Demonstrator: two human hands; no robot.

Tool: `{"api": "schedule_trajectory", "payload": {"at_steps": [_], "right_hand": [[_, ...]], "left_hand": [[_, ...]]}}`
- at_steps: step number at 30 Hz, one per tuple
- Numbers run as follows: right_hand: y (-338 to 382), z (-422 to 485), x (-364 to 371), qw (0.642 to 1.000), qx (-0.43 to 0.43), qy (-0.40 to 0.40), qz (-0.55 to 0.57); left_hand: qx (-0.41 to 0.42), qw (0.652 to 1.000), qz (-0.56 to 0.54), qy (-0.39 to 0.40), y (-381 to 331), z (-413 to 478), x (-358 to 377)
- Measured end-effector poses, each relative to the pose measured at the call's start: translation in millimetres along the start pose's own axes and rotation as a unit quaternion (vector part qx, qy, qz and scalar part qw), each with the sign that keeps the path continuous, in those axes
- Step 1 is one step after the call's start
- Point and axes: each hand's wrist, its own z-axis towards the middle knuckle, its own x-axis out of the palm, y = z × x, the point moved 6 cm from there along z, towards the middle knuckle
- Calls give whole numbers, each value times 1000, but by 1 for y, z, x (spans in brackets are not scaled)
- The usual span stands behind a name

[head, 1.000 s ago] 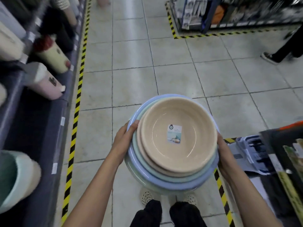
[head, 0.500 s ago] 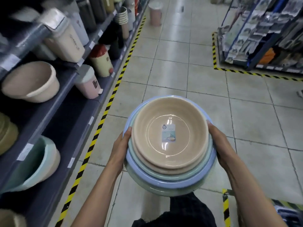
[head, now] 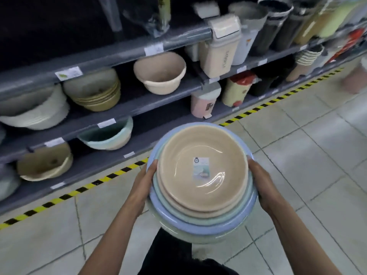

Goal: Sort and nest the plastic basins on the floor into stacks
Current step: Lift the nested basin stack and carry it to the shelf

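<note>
Two hands hold one nested stack of basins (head: pixel 200 197) above the tiled floor (head: pixel 297 155) — beige basin (head: pixel 188 147) topmost | left hand (head: pixel 144 185) grips the left rim, thumb on the blue edge, fingers hidden beneath | right hand (head: pixel 262 185) grips the right rim likewise | shelves (head: pixel 123 114) far left.

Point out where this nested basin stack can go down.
Bare grey bottom shelf deck between the tilted mint plastic basin and pink pedal bin; open floor tiles on the aisle side of the yellow-black tape. Upper shelves are crowded.
</note>
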Motion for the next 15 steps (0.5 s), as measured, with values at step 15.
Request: {"api": "schedule_trajectory", "payload": {"at_steps": [15], "right_hand": [[76, 296, 100, 991, 52, 91, -88]], "left_hand": [[-67, 990, -89, -89, -22, 236, -19]]}}
